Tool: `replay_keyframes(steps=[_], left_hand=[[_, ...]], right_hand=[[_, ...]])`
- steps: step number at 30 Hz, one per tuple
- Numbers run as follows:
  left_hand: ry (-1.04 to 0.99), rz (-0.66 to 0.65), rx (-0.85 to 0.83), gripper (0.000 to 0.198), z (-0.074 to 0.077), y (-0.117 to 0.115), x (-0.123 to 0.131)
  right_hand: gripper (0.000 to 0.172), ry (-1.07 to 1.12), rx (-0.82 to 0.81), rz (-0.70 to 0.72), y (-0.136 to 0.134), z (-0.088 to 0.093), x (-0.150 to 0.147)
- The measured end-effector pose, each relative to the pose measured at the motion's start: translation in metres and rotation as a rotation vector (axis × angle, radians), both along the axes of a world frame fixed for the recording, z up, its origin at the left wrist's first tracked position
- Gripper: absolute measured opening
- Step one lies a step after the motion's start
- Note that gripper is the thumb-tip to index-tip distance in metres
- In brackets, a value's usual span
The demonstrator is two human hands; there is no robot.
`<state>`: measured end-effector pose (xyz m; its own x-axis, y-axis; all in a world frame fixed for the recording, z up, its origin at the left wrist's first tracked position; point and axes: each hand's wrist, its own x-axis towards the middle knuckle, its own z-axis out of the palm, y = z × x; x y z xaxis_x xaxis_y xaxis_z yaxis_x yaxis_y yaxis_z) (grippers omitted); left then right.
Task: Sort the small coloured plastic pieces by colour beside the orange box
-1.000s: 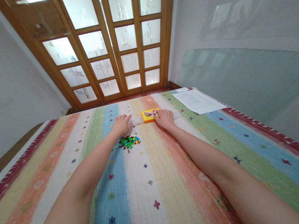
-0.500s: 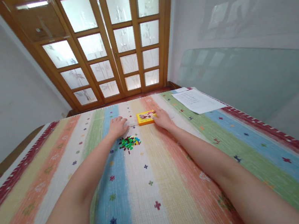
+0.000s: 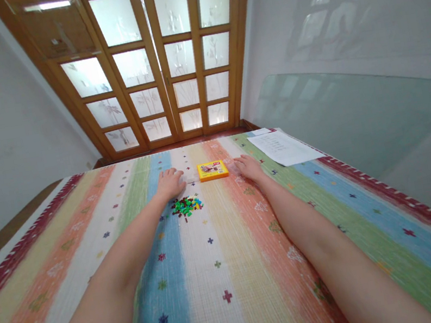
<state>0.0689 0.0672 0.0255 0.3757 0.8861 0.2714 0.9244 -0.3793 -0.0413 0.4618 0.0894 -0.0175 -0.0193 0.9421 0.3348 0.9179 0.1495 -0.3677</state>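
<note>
A small yellow box (image 3: 212, 171) with a printed picture on its top lies flat near the far end of the table. To its right, apart from it, my right hand (image 3: 248, 167) rests low over the cloth with fingers stretched out and nothing visible in them. On the other side my left hand (image 3: 171, 183) lies with its fingers spread at the edge of a faint, clear sheet-like thing (image 3: 190, 176), whose kind I cannot make out. Just nearer to me than that hand is a loose pile of tiny building bricks (image 3: 186, 206), mostly green with dark brown, yellow and blue.
A striped cloth (image 3: 213, 294) covers the table. Printed white paper sheets (image 3: 284, 148) lie by its right edge. Beyond the far edge stand wooden doors with glass panes (image 3: 181, 57), and a pale glass panel (image 3: 348, 112) leans along the right wall.
My right hand has let go of the yellow box and moved right, away from it. The box, the brick pile and my left hand have stayed in place.
</note>
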Motion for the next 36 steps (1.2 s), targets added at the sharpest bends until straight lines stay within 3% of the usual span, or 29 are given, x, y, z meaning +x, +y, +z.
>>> replay_keyframes(steps=[7,13,20,24,36], left_hand=[[-0.003,0.008,0.006,0.049,-0.001,-0.001,0.000],[0.002,0.025,0.005,0.050,-0.001,-0.003,0.001],[-0.028,0.015,-0.023,0.049,0.000,-0.001,0.001],[-0.045,0.019,-0.040,0.048,0.001,-0.001,0.001],[0.003,-0.010,-0.062,0.060,-0.003,0.008,-0.002]], right_hand=[[0.050,0.139,-0.004,0.042,0.011,-0.008,0.015],[0.049,0.117,0.004,-0.099,0.009,-0.012,0.032],[0.049,0.155,0.106,-0.095,0.001,-0.005,0.012],[0.048,0.162,0.171,-0.172,-0.004,-0.002,0.003],[0.038,0.144,0.071,-0.251,-0.011,0.002,-0.004]])
